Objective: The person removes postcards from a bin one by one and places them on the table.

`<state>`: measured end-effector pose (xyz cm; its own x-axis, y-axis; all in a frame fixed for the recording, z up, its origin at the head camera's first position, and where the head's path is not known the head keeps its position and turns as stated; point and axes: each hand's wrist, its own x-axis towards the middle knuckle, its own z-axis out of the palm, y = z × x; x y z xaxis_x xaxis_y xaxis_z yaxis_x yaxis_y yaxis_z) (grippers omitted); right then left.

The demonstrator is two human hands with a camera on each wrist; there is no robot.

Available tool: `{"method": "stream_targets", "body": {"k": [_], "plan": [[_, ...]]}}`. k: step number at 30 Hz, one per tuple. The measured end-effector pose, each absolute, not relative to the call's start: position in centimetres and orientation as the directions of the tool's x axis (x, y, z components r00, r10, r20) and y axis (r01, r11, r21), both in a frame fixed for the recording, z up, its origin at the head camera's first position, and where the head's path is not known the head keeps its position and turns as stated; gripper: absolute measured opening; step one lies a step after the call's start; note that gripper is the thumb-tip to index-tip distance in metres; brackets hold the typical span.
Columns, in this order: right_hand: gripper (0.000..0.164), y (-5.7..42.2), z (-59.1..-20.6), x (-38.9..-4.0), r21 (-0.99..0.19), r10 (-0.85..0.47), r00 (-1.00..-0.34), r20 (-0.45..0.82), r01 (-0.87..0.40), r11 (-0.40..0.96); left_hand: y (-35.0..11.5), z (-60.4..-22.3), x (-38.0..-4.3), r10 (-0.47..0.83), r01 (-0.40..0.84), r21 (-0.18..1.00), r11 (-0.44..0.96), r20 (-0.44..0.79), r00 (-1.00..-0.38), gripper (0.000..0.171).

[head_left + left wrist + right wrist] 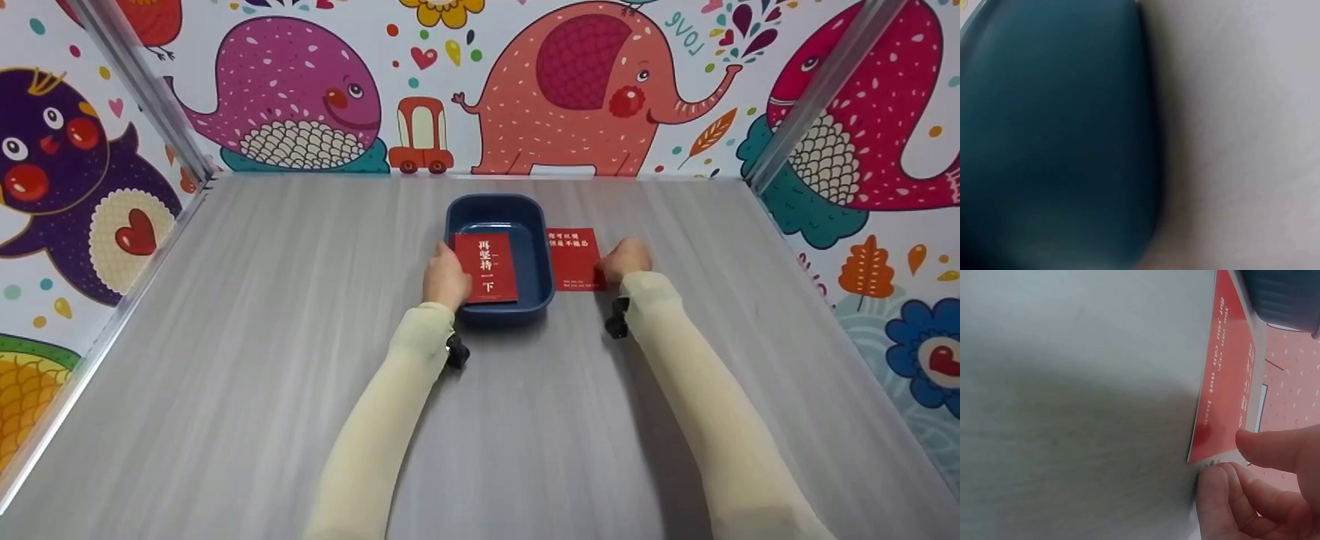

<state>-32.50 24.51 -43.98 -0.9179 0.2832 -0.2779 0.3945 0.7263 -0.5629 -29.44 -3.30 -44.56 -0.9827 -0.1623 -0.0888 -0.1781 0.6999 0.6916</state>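
Firstly, two cream sleeves [371,420] rise from the lower frame over a grey table [247,337]. Left hand [446,279], centre: at the left rim of a blue tray [535,262] and a red card inside it [491,268] — fingertips hidden, grip cannot be told. Right hand [628,260], right of centre: bent fingers narrowly parted from the thumb at the right edge of a red "you can not lose" card [574,262]. Beyond, upper frame: elephant-printed wall [570,127].

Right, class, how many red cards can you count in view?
2: one red card in the blue container, the other card on the table to its right, by the right hand. More could be hidden underneath.
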Motion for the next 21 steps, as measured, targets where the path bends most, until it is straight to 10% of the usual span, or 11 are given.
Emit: {"method": "stream_targets", "body": {"k": [21], "plan": [[0.018, 18.6, -42.3, -32.2, -0.702, 0.224, -0.971, -0.077, 0.212, 0.680, -3.4, -44.6, -29.4, -0.145, -0.170, 0.695, 0.698, -0.096, -0.985, 0.065]]}}
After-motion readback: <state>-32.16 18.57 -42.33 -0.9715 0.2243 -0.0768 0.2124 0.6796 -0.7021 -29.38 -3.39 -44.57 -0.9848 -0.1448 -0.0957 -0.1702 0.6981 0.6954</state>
